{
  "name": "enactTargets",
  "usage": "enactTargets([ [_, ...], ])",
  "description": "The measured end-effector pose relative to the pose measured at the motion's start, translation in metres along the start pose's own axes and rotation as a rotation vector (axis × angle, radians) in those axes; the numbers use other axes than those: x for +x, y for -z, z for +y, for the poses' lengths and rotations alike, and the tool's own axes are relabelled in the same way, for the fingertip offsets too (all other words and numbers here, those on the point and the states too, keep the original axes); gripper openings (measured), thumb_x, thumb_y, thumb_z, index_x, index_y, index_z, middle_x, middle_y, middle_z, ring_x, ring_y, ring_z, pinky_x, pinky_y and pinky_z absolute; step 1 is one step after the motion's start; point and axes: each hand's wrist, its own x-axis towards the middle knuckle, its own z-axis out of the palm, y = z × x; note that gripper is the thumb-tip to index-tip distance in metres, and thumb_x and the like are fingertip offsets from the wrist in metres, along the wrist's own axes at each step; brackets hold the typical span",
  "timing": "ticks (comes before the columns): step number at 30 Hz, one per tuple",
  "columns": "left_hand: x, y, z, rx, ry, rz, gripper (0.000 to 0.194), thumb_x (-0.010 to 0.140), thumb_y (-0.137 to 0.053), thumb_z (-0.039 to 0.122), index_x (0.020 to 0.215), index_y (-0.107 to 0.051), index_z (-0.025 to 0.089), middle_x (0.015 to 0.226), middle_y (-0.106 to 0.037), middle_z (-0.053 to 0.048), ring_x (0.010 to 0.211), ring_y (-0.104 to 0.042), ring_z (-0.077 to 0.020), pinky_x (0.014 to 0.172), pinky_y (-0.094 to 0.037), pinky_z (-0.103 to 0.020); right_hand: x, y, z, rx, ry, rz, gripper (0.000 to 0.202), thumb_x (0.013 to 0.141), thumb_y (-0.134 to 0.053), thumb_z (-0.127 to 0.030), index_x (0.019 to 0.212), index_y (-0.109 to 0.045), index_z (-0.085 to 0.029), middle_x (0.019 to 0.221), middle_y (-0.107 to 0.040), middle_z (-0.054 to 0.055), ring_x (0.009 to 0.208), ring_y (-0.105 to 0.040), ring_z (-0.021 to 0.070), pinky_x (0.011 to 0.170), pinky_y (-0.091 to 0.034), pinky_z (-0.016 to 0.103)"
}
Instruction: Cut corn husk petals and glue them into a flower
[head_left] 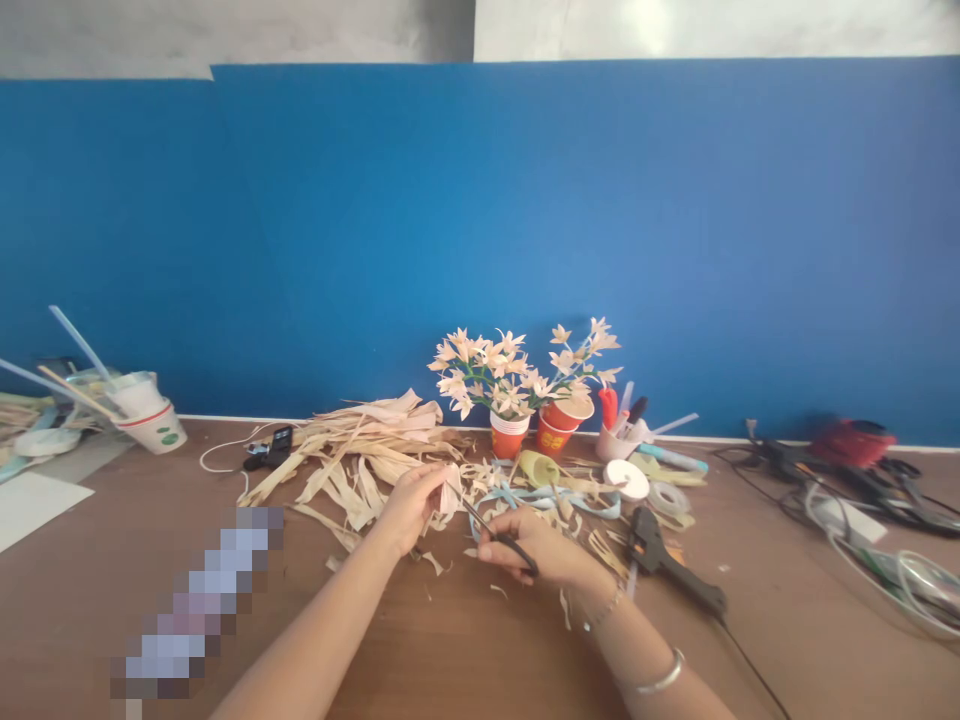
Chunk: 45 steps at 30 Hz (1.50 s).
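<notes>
My left hand (412,508) pinches a small pale pink piece of husk (451,490) near the middle of the table. Dark-handled scissors (514,550) are in my right hand (525,545), fingers around the handles, with the blades pointing up and left to the piece. Behind my left hand lies a heap of dry husk strips (360,460). Small cut scraps (433,563) lie on the table just below the hands. Past the hands, pale artificial flowers (491,365) stand in a red and white paper cup (509,435), beside another red cup (555,430) with flowers.
A black glue gun (667,565) with its cable lies right of my right hand. Behind it are a white disc (627,480), tape roll (670,498) and pen cup (615,442). Cables and a red object (851,442) lie far right; a white cup (154,425) stands left.
</notes>
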Motion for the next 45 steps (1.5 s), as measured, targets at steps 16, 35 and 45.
enactTargets([
  [16, 0.000, 0.002, 0.000, 0.075, 0.010, 0.063, 0.030, 0.057, -0.081, 0.035, 0.069, -0.064, 0.014, 0.054, -0.058, 0.003, 0.047, -0.051, -0.0084, 0.046, -0.038, -0.020, 0.000, -0.001, -0.001, -0.026, -0.007, 0.004, 0.040, 0.071, -0.068, -0.054, 0.065, -0.058, -0.015, 0.041, -0.043, -0.008, 0.033, -0.037, 0.0048, 0.034, -0.026, 0.016],
  [35, -0.001, -0.001, -0.003, 0.075, -0.039, 0.194, 0.030, 0.059, -0.077, 0.035, 0.059, -0.053, 0.016, 0.048, -0.052, 0.006, 0.043, -0.045, -0.0061, 0.045, -0.032, -0.018, 0.004, -0.002, 0.014, -0.017, -0.028, -0.045, 0.039, 0.071, -0.070, -0.051, 0.080, -0.066, -0.013, 0.050, -0.052, -0.005, 0.038, -0.045, 0.0052, 0.037, -0.035, 0.014],
  [45, -0.004, -0.004, -0.002, 0.042, 0.002, 0.204, 0.030, 0.056, -0.078, 0.033, 0.060, -0.054, 0.017, 0.048, -0.055, 0.006, 0.043, -0.050, -0.0088, 0.043, -0.036, -0.020, 0.003, -0.004, 0.008, -0.064, -0.001, -0.019, 0.038, 0.072, -0.069, -0.051, 0.073, -0.064, -0.013, 0.047, -0.048, -0.006, 0.037, -0.042, 0.0049, 0.037, -0.031, 0.015],
])
